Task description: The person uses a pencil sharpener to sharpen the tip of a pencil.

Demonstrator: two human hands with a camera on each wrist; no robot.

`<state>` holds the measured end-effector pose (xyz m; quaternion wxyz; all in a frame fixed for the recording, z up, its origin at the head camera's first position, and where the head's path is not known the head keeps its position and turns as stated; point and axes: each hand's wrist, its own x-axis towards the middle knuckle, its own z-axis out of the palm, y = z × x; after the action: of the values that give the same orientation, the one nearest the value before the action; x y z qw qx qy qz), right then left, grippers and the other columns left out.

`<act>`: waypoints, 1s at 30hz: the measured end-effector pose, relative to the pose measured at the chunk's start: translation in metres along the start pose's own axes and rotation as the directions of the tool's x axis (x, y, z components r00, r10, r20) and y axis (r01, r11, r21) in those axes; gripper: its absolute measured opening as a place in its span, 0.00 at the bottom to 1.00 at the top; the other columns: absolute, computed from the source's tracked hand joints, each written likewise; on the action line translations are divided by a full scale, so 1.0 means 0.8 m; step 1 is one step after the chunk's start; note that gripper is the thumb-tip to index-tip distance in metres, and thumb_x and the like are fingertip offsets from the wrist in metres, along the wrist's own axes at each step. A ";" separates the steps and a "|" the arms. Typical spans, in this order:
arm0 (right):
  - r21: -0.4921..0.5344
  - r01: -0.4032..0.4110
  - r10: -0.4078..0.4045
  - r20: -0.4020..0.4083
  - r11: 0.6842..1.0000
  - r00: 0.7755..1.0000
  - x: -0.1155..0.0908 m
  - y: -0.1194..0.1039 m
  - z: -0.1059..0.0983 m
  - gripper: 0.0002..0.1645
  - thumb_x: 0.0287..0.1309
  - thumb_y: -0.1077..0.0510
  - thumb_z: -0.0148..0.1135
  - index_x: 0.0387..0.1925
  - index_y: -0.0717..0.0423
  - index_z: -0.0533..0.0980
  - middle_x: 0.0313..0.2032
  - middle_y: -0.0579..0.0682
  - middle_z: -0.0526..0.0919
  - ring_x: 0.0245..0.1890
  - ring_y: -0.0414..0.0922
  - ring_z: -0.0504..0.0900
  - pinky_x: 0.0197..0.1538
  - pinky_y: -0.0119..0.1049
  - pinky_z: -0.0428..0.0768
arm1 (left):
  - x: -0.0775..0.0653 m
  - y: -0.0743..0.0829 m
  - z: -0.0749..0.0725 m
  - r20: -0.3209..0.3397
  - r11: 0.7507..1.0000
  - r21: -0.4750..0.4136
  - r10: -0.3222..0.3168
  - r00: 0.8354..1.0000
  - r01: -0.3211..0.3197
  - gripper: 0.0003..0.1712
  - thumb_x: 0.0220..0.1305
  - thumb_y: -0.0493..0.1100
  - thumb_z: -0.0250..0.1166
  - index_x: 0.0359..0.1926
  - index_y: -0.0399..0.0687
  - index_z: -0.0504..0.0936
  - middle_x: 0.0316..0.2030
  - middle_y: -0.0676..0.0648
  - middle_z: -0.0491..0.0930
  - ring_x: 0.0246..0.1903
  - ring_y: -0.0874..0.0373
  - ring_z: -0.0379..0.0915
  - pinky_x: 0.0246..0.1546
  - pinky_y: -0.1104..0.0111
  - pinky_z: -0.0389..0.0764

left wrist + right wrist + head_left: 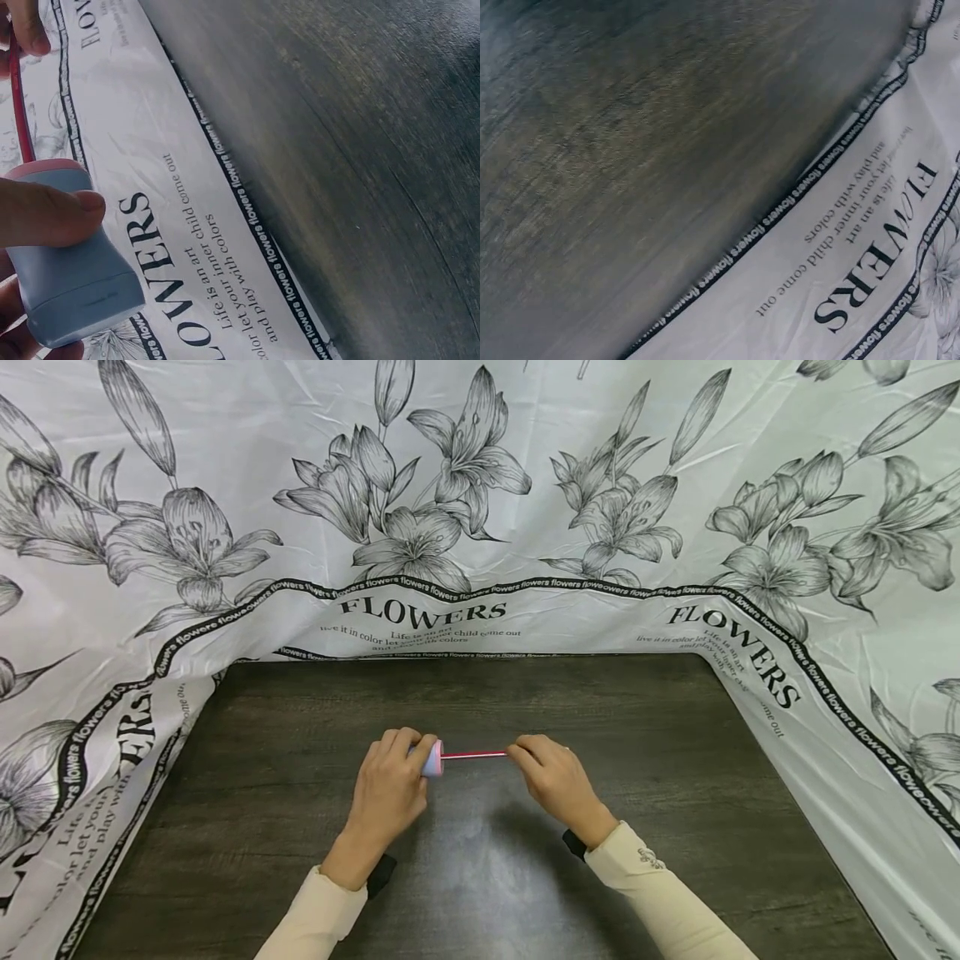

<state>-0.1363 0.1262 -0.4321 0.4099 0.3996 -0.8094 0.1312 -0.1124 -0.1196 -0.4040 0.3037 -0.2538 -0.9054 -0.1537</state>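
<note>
A blue pencil sharpener [79, 259] with a pink end is held in my left hand [390, 781], the thumb lying across its side in the left wrist view. A slim red pencil [476, 755] runs straight out of the pink end toward the right. My right hand [553, 777] pinches the pencil's far end between thumb and fingers. The pencil's other end is hidden inside the sharpener. Both hands are over the middle of the dark table. The right wrist view shows neither the hand nor the pencil.
The dark wood-grain table [300, 702] spreads beneath both hands. White cloth [600, 618] printed with flowers and lettering hangs along its back and both sides. Cream sleeves [660, 885] and black wrist bands cover the forearms.
</note>
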 end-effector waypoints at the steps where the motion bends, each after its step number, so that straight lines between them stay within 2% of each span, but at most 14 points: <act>1: -0.032 0.025 -0.026 -0.030 0.999 0.999 -0.001 0.000 0.001 0.13 0.69 0.63 0.47 0.35 0.61 0.78 0.33 0.52 0.79 0.30 0.44 0.80 0.33 0.33 0.81 | 0.000 0.000 -0.001 0.004 1.000 -0.003 0.000 1.000 0.000 0.27 0.36 0.26 0.73 0.44 0.40 0.83 0.37 0.43 0.78 0.39 0.47 0.74 0.34 0.58 0.76; 4: -0.097 0.074 -0.084 -0.104 0.993 0.991 -0.001 -0.001 0.002 0.12 0.66 0.66 0.50 0.32 0.62 0.80 0.30 0.52 0.80 0.29 0.45 0.81 0.36 0.34 0.82 | 0.001 0.002 -0.002 0.022 1.000 -0.006 -0.001 1.000 0.001 0.27 0.35 0.26 0.74 0.43 0.39 0.83 0.37 0.43 0.77 0.38 0.48 0.73 0.33 0.59 0.75; 7: -0.122 0.085 -0.101 -0.129 0.989 0.986 0.000 -0.002 0.001 0.12 0.65 0.67 0.52 0.31 0.62 0.81 0.28 0.51 0.81 0.29 0.45 0.81 0.36 0.34 0.82 | 0.002 0.003 -0.004 0.052 1.000 -0.002 -0.011 0.999 0.011 0.27 0.34 0.27 0.75 0.43 0.39 0.83 0.37 0.44 0.77 0.37 0.49 0.73 0.33 0.59 0.75; 13: -0.143 0.107 -0.118 -0.074 0.984 0.990 0.002 -0.005 0.001 0.14 0.64 0.69 0.49 0.31 0.62 0.81 0.27 0.50 0.81 0.28 0.44 0.80 0.35 0.34 0.83 | 0.002 0.002 -0.007 0.135 0.998 -0.012 -0.055 0.989 0.057 0.28 0.33 0.28 0.76 0.44 0.40 0.84 0.37 0.45 0.77 0.36 0.50 0.71 0.33 0.61 0.74; 18: -0.114 0.097 -0.101 -0.031 0.989 0.994 0.002 -0.008 0.002 0.16 0.64 0.71 0.45 0.31 0.62 0.80 0.27 0.50 0.80 0.26 0.44 0.79 0.36 0.34 0.83 | 0.001 0.001 -0.008 0.194 0.996 -0.014 -0.082 0.978 0.086 0.28 0.32 0.30 0.77 0.43 0.41 0.84 0.37 0.46 0.76 0.37 0.51 0.70 0.33 0.62 0.73; 21: -0.097 0.089 -0.090 -0.009 0.991 0.996 0.003 -0.009 0.001 0.19 0.65 0.71 0.41 0.32 0.63 0.80 0.26 0.50 0.80 0.26 0.44 0.79 0.33 0.32 0.82 | 0.000 0.000 -0.008 0.176 0.997 -0.009 -0.073 0.982 0.076 0.28 0.32 0.29 0.77 0.43 0.40 0.84 0.36 0.46 0.76 0.37 0.51 0.70 0.33 0.61 0.73; 25: -0.009 0.053 -0.052 0.051 0.999 0.997 0.003 -0.010 -0.002 0.22 0.68 0.68 0.38 0.33 0.63 0.81 0.26 0.50 0.80 0.25 0.42 0.80 0.27 0.28 0.80 | -0.001 -0.001 -0.006 0.103 1.000 0.007 -0.026 0.994 0.026 0.28 0.32 0.26 0.75 0.43 0.39 0.84 0.36 0.44 0.77 0.37 0.49 0.72 0.34 0.59 0.74; 27: 0.073 0.007 -0.014 0.098 0.997 0.995 0.003 -0.009 -0.005 0.16 0.67 0.68 0.45 0.34 0.63 0.81 0.26 0.49 0.80 0.24 0.41 0.79 0.25 0.27 0.78 | -0.002 -0.001 -0.006 0.067 1.000 0.023 0.007 0.998 -0.009 0.27 0.33 0.25 0.74 0.42 0.39 0.83 0.36 0.44 0.77 0.37 0.49 0.73 0.34 0.59 0.76; 30: 0.185 -0.081 0.048 0.176 0.979 0.983 0.003 -0.008 -0.008 0.06 0.59 0.68 0.59 0.35 0.62 0.81 0.27 0.49 0.80 0.23 0.38 0.78 0.25 0.25 0.76 | -0.003 -0.001 -0.004 0.026 0.997 0.054 0.046 0.999 -0.047 0.27 0.33 0.25 0.73 0.42 0.39 0.83 0.35 0.43 0.77 0.38 0.48 0.74 0.34 0.58 0.77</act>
<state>-0.1283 0.1243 -0.4271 0.2941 0.4205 -0.8377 0.1868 -0.1092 -0.1228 -0.4031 0.3029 -0.2682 -0.9067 -0.1189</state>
